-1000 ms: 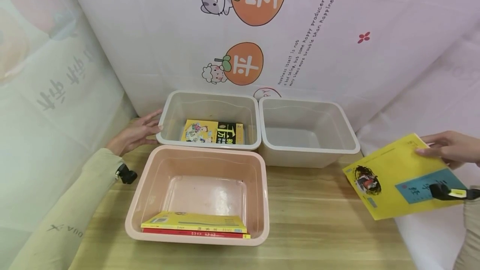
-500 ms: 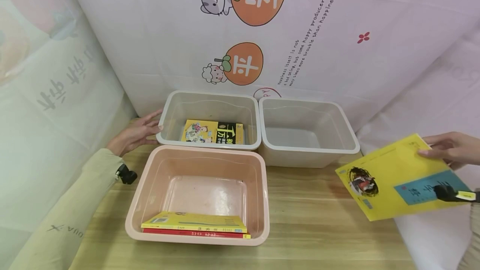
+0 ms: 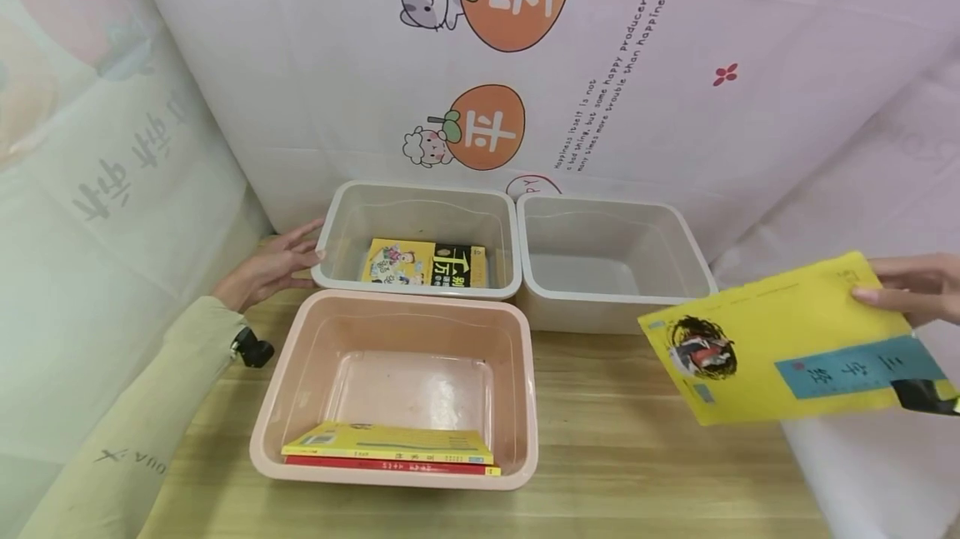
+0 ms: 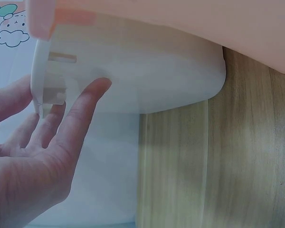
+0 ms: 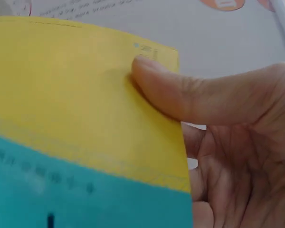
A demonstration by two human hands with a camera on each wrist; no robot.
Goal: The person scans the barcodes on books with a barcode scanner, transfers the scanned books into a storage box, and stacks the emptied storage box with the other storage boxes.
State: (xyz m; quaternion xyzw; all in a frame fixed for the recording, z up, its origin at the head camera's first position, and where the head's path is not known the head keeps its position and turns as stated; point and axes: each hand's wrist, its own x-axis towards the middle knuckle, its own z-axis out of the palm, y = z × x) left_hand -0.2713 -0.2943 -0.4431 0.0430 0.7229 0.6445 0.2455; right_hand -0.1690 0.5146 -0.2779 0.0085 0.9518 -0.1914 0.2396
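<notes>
Room above pink bin (image 3: 412, 389), grey bin (image 3: 427, 218) behind

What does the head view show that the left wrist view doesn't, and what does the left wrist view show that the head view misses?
Only the head view shows the right hand holding a yellow book, the right grey bin, the two books in the pink bin, and the book in the left grey bin.

Only the left wrist view shows the left grey bin's outer end wall.

Both show the left hand at that bin's rim, the pink bin, wooden table and printed sheet.
</notes>
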